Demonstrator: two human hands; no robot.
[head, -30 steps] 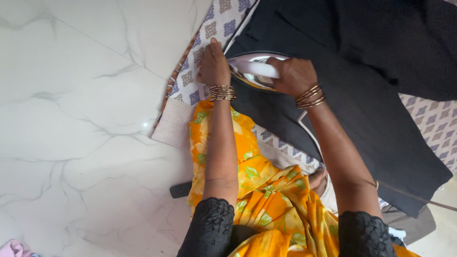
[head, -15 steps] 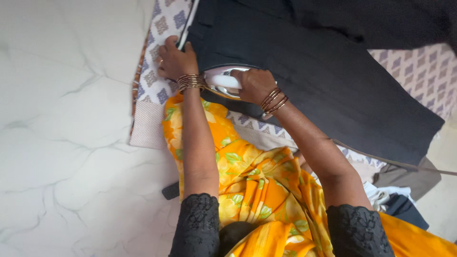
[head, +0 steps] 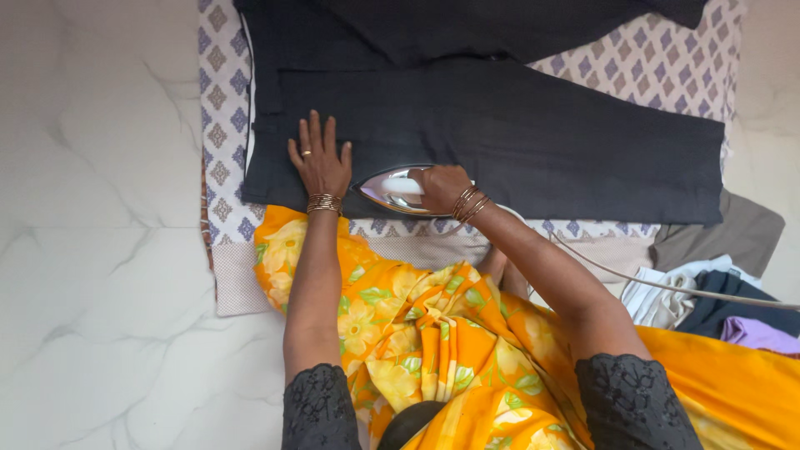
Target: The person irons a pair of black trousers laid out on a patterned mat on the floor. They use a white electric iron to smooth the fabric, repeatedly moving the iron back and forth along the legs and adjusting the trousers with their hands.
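Iron (head: 390,190), silver with a white handle, stands on the near edge of the dark garment (head: 517,137) spread over a patterned cloth (head: 658,62) on the marble floor (head: 92,167). Right hand (head: 440,187) wraps its grip around the handle, fingers closed on it. Left hand (head: 319,158) lies flat, fingers spread wide, pressing the garment just beside the iron's tip. A cord (head: 667,285) trails right, past folded clothes (head: 708,300).
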